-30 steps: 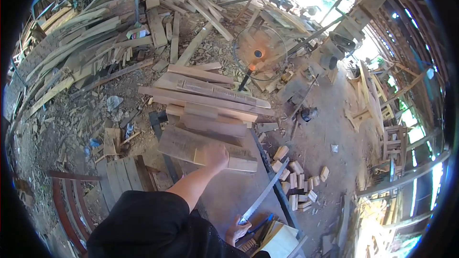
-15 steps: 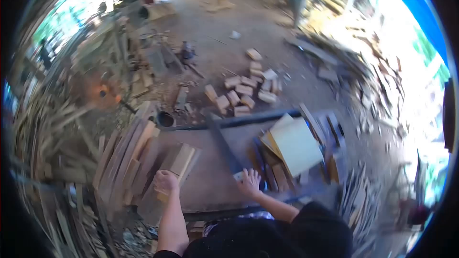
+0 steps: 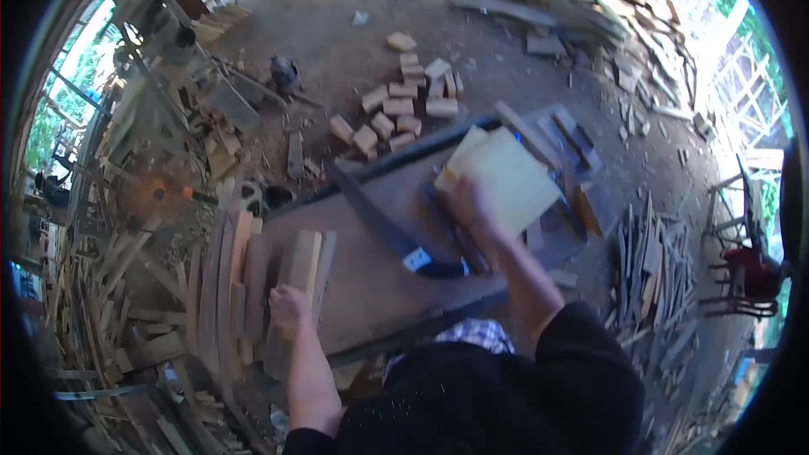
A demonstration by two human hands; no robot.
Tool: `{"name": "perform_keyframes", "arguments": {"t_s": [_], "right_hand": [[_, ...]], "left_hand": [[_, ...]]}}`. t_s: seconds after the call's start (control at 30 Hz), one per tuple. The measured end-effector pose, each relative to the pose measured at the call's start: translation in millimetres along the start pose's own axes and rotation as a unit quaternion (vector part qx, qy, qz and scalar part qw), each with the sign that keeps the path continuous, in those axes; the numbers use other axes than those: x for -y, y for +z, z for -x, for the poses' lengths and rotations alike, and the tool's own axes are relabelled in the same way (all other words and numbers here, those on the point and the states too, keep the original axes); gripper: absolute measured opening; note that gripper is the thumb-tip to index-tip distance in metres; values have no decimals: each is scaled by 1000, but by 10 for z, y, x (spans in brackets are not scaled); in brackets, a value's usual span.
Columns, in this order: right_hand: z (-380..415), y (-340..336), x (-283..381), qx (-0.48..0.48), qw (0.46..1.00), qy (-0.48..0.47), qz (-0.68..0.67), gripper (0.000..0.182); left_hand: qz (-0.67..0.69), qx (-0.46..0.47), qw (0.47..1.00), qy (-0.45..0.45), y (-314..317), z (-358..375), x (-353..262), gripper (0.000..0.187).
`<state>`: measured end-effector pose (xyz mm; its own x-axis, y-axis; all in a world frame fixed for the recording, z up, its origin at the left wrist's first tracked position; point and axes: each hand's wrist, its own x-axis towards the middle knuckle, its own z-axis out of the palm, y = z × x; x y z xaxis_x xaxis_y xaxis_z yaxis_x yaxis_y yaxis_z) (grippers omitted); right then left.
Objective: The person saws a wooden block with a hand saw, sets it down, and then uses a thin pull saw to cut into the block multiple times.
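My left hand is closed around the near end of a wooden block at the left of the worktable. My right hand is over the near left edge of the pale boards, blurred by motion, so its fingers and what they hold cannot be made out. Between my hands a long dark handsaw lies on the table, its handle end toward me, with nothing gripping it.
Long boards stand along the table's left side. Cut blocks lie on the floor beyond the table. Scrap wood piles are at the right, near a red chair.
My right hand has left the saw handle and moved up and right to the pale boards. My left hand is still at the block. The whole view has shifted and turned.
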<state>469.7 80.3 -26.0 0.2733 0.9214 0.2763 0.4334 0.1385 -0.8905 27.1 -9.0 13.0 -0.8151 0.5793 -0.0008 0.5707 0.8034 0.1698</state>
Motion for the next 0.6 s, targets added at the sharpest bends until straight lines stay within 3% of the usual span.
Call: {"name": "perform_keyframes", "arguments": {"t_s": [0.03, 0.07, 0.1, 0.13, 0.2, 0.27, 0.3, 0.37, 0.47, 0.6], "right_hand": [[-394, -635, 975, -124, 952, -8, 279, 19], [-724, -996, 1367, -248, 968, -18, 29, 24], [-836, -1323, 1795, -305, 941, 34, -145, 29], [-914, -1507, 2012, -355, 908, 4, -225, 27], [-765, -1592, 2528, -308, 924, -88, -208, 22], [-495, -1435, 2737, -164, 949, -183, -196, 15], [-269, -1388, 2905, -73, 980, -115, -145, 9], [-24, -1390, 3168, 37, 966, -223, -128, 3], [129, -1475, 3317, 89, 949, -277, -120, 8], [253, -1616, 3399, 148, 951, -246, -113, 9]], "left_hand": [[-4, 0, 1000, -3, 6, 0, 20, 41], [7, -6, 1000, -3, 2, -51, -57, 41], [-4, -19, 1000, 12, -67, 2, -77, 42], [1, -39, 999, 12, -10, -46, -61, 42], [7, -37, 999, 11, 14, -42, -49, 42], [13, -19, 1000, 4, -49, -34, -65, 42], [16, -16, 1000, -2, -38, -41, -66, 42], [30, -8, 1000, -5, -72, -14, -95, 42], [28, 2, 1000, -7, -45, -32, -69, 42], [43, -28, 999, 7, -18, -12, -62, 43]]}}
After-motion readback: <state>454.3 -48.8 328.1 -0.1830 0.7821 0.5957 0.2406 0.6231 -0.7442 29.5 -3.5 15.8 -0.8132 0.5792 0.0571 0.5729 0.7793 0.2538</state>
